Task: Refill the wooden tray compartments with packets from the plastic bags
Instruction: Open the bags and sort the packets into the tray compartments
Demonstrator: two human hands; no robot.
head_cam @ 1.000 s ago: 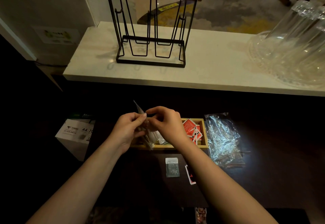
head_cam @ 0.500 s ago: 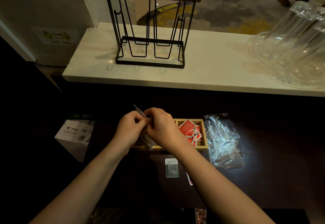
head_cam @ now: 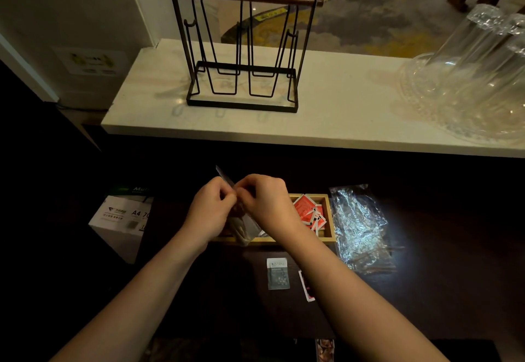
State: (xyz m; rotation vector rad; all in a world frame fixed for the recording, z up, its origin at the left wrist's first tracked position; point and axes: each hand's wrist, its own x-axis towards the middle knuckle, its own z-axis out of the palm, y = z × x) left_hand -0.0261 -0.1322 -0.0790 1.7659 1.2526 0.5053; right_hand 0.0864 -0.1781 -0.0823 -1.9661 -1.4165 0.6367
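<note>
Left hand (head_cam: 211,214) and right hand (head_cam: 265,205) meet above the wooden tray (head_cam: 326,214), each pinching the top of a small clear bag (head_cam: 243,229) hanging over the tray's left side. Red packets (head_cam: 308,212) fill the right compartment. Second plastic bag (head_cam: 359,228) lies at 3 o'clock, just beside the tray.

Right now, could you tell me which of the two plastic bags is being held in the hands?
The small clear bag over the wooden tray's left end; both hands pinch its top. The other, crinkled bag lies flat right of the tray, untouched.
</note>
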